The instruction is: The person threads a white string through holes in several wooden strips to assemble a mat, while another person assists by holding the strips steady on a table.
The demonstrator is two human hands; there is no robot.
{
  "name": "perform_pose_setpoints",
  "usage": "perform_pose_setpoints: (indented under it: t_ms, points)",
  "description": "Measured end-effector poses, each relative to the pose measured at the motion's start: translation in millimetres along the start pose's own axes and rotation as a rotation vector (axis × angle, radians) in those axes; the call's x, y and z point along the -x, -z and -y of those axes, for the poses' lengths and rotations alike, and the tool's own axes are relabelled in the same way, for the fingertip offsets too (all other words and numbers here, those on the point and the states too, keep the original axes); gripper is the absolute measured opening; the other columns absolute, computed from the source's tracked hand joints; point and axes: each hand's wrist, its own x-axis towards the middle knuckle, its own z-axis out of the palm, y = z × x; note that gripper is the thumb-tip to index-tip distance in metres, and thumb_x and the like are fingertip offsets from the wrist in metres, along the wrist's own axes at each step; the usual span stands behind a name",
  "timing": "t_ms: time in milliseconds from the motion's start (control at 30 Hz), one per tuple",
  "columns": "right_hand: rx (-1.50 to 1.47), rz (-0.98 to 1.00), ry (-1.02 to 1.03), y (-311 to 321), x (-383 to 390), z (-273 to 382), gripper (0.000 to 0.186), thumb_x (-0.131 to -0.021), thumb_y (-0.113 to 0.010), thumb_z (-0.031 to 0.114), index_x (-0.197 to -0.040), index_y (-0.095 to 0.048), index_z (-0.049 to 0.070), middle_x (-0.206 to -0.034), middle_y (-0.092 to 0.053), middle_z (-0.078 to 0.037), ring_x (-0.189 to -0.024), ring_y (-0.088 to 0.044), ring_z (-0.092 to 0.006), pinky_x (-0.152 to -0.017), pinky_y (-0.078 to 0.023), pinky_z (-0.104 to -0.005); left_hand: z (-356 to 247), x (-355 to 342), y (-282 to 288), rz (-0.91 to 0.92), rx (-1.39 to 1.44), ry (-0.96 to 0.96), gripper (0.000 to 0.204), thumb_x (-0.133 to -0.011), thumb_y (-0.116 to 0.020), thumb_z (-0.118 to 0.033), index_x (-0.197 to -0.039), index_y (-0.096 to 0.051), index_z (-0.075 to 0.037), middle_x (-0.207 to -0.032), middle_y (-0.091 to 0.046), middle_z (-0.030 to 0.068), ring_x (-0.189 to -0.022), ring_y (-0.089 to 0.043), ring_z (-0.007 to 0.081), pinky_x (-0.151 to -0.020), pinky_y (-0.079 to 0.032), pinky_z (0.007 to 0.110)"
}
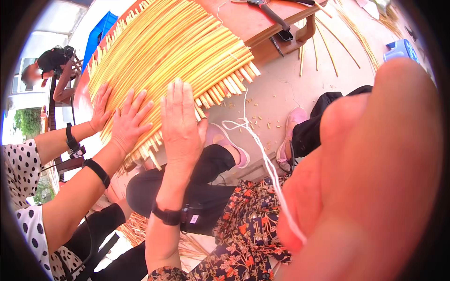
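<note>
A broad mat of yellow plant stalks [173, 42], laid side by side, stretches from the table toward me. My left hand [179, 124] presses flat on its near edge, fingers together and extended, holding nothing. Very close and blurred on the right, my right hand [318, 196] is closed on a white string [269, 166]. The string runs from the mat's right end, loops loosely, and rises into that hand. To the left of mine, a co-worker's two hands [126, 119] lie spread on the same mat.
Pliers with dark handles [272, 14] lie on the reddish wooden table [243, 28]. Loose stalks [335, 51] and cut bits are scattered on the floor. A blue and white plastic object [401, 49] is at the far right. Another person [54, 65] is at the far left.
</note>
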Motion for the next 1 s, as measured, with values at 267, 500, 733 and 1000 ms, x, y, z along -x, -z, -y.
perform_pose_setpoints:
  t_ms: [267, 500, 733, 1000]
  points:
    - [0.404, 0.421, -0.738, -5, -58, 3, 0.009, -0.084, -0.06, -0.002, -0.081, -0.054, -0.008, -0.052, -0.054, -0.007, -0.04, -0.049, -0.0178, -0.046, -0.046, -0.0244, -54, -28, 64, -0.362, 1.433, -0.091, 0.102, -0.063, -0.083, -0.039, -0.139, -0.033, 0.007, -0.139, -0.044, 0.0186, -0.124, -0.047, 0.0264, -0.104, -0.037, 0.04]
    - [-0.23, 0.374, -0.273, 6, -40, -3, 0.004, -0.081, -0.057, -0.007, -0.08, -0.057, -0.011, -0.053, -0.055, -0.01, -0.039, -0.047, -0.0163, -0.041, -0.041, -0.0242, -58, -36, 56, -0.102, 1.42, -0.088, 0.101, -0.064, -0.081, -0.041, -0.139, -0.034, 0.007, -0.139, -0.043, 0.0187, -0.125, -0.047, 0.0271, -0.105, -0.036, 0.04]
    - [-0.385, 0.05, 0.097, -17, -31, 23, 0.006, -0.077, -0.055, -0.013, -0.074, -0.059, -0.015, -0.052, -0.055, -0.014, -0.035, -0.046, -0.0158, -0.034, -0.036, -0.0241, -53, -106, -26, 0.029, 1.237, 0.009, 0.1, -0.065, -0.079, -0.044, -0.139, -0.034, 0.007, -0.139, -0.043, 0.0187, -0.125, -0.047, 0.0278, -0.105, -0.035, 0.041]
    - [-0.431, -0.224, 0.186, -52, -65, 36, 0.005, -0.071, -0.06, -0.013, -0.067, -0.061, -0.011, -0.053, -0.055, -0.012, -0.038, -0.047, -0.0153, -0.035, -0.035, -0.0236, -48, -167, -62, 0.077, 1.135, 0.051, 0.099, -0.067, -0.077, -0.046, -0.139, -0.034, 0.006, -0.14, -0.043, 0.0188, -0.125, -0.047, 0.0286, -0.106, -0.034, 0.042]
